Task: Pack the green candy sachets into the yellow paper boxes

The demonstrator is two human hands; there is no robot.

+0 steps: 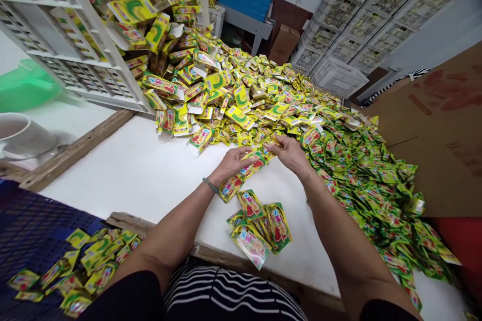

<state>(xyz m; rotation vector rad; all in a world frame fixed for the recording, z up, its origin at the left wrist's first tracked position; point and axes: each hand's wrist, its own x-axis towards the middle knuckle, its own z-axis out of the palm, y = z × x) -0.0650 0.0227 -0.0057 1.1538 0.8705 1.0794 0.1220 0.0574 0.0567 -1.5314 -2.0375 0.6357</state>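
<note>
My left hand (234, 163) has its fingers closed on a green and yellow sachet (254, 164) with red fruit on it. Another sachet (230, 188) extends below that hand, near the bracelet. My right hand (289, 154) pinches a yellow packet (270, 146) at the upper end of the same line; I cannot make out whether these are joined or separate. Closer to my body, several loose sachets (251, 246) overlap on the white table (158, 180). Just beyond my hands lie small yellow cardboard boxes (241, 118), many with open flaps.
Green sachets (361, 190) are heaped to the right. A white crate (113, 60) tipped on its side spills boxes at left. A blue crate (33, 230) below the table holds filled boxes. A wooden strip (81, 148), a white cup (18, 130) and a cardboard sheet (440, 145) flank the area.
</note>
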